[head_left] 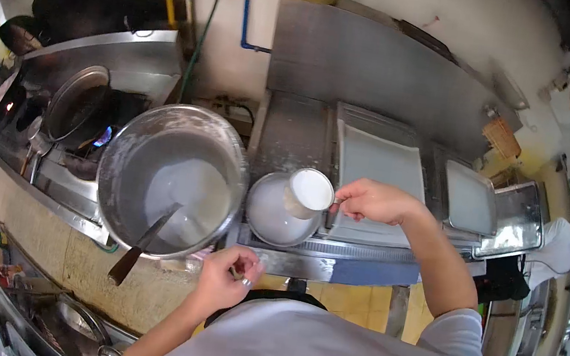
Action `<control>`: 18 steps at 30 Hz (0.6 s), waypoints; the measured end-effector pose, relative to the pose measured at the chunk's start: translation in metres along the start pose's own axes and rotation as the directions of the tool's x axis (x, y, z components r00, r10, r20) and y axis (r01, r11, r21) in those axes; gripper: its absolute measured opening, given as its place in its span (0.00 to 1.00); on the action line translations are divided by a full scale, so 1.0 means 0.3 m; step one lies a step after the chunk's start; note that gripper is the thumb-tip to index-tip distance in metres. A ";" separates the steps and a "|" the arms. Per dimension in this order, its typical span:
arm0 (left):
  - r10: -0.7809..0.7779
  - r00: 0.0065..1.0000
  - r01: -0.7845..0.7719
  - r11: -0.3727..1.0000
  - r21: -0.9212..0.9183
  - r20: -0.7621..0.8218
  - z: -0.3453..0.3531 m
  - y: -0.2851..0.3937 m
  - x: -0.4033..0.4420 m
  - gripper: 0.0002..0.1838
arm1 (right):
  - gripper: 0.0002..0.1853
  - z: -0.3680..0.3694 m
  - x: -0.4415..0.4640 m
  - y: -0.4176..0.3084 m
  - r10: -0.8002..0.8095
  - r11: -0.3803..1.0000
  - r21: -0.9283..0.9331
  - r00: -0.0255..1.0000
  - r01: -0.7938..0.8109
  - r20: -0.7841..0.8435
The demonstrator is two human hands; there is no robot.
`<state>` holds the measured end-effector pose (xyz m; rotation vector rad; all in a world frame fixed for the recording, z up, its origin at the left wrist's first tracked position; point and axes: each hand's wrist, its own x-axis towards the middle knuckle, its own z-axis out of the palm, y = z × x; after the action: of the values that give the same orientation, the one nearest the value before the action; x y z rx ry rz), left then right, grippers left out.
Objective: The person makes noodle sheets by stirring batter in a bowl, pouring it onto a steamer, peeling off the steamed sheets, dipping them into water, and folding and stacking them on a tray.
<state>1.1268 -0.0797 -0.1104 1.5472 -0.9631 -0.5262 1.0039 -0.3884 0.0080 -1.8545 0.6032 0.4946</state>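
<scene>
White shirt (319,350) nearest my view; beyond it, my right grip (378,202) is closed round the handle of a metal cup (295,206).
Just left of that grip, the cup carries white liquid (313,188) above a bowl (250,223). I have the left grip (229,278) loosely curled, but can't tell whether it holds anything; beyond and left of it stands a large pot (127,174) with a dark-handled utensil (130,260) leaning inside. Beyond the right grip lies a tray (379,158).
</scene>
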 end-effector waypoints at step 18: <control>-0.417 0.907 0.421 0.904 -0.078 0.059 0.769 -0.120 0.122 0.10 | 0.01 -0.456 -0.058 1.154 0.332 0.778 0.628 0.853 -0.007 -0.402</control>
<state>0.9776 -0.2453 -0.1889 1.6740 -0.6225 -0.8954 0.7840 -0.6173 -0.1871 -1.2828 1.1472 -0.0920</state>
